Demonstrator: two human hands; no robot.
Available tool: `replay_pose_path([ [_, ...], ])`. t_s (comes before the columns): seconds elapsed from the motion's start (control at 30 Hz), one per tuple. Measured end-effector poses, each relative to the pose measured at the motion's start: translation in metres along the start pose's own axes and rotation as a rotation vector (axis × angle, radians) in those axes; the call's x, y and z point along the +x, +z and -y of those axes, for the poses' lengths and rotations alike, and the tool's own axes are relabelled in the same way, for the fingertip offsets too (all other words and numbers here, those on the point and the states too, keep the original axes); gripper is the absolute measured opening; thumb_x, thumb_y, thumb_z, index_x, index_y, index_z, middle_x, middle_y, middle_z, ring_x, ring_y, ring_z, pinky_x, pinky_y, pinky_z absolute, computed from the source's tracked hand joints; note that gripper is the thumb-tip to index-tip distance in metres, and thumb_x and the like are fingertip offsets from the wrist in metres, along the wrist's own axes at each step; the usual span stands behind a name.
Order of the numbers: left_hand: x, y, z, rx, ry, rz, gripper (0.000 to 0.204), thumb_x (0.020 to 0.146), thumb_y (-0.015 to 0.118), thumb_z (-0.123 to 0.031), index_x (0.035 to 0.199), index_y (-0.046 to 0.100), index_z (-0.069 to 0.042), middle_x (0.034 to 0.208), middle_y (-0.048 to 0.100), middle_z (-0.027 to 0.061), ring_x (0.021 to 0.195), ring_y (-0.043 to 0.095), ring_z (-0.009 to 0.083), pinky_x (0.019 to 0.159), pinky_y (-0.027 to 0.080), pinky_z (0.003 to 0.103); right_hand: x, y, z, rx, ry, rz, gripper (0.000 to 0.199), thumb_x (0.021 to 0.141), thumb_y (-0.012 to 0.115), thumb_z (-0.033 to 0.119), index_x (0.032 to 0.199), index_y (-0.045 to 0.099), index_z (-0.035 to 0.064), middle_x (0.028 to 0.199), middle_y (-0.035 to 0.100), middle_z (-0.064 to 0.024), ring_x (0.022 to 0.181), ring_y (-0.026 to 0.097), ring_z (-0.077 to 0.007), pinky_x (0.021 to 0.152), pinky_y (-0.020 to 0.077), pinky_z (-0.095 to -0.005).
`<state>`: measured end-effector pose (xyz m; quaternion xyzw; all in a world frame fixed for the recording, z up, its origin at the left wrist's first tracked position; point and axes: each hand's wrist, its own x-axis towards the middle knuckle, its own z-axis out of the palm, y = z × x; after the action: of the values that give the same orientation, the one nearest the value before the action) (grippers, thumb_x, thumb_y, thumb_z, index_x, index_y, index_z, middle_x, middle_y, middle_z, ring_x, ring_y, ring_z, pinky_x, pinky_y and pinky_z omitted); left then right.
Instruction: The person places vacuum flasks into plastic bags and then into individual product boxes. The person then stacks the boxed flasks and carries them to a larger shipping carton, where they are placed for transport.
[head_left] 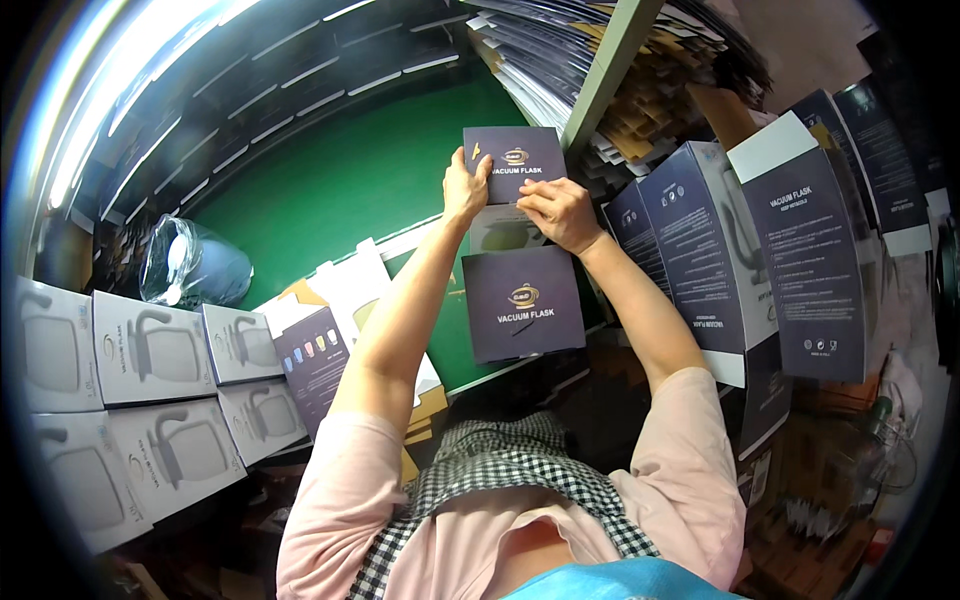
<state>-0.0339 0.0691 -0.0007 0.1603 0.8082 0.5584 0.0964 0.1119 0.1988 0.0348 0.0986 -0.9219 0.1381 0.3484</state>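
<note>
A dark-purple, square-topped cardboard box (517, 152), seemingly closed (what remains cannot be judged), is gripped by the left hand (465, 190), its near edge overlapped by the closed, bunched right hand (561, 213).

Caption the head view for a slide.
Left hand holds a dark box, right hand at its near edge; second dark box nearer.
</note>
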Motion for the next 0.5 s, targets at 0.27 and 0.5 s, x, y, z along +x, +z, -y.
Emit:
replay_pose_path([
  [0.27, -0.03, -0.034, 0.043, -0.493, -0.098, 0.281, 0.076, 0.098, 0.052, -0.049, 0.152, 0.027, -0.002, 0.15, 0.039, 0.0236, 0.138, 0.04, 0.0287, 0.11, 0.036, 0.037, -0.018, -0.03, 0.009, 0.773, 0.717, -0.163, 0.059, 0.091, 0.071, 0.024, 0.136, 0.044, -0.0021, 0.14, 0.05, -0.0163, 0.131, 0.049, -0.0259, 0.11, 0.039, -0.0378],
  [0.5, -0.132, -0.047, 0.016, -0.835, -0.46, 0.308, 0.101, 0.09, 0.039, -0.076, 0.155, 0.019, -0.001, 0.156, 0.03, 0.0206, 0.144, 0.03, 0.0291, 0.119, 0.022, 0.039, -0.119, 0.045, 0.01, 1.405, 1.102, -0.177, 0.07, 0.102, 0.031, 0.061, 0.14, 0.045, 0.0045, 0.122, 0.052, -0.0062, 0.11, 0.048, -0.0133, 0.096, 0.0402, -0.0265],
])
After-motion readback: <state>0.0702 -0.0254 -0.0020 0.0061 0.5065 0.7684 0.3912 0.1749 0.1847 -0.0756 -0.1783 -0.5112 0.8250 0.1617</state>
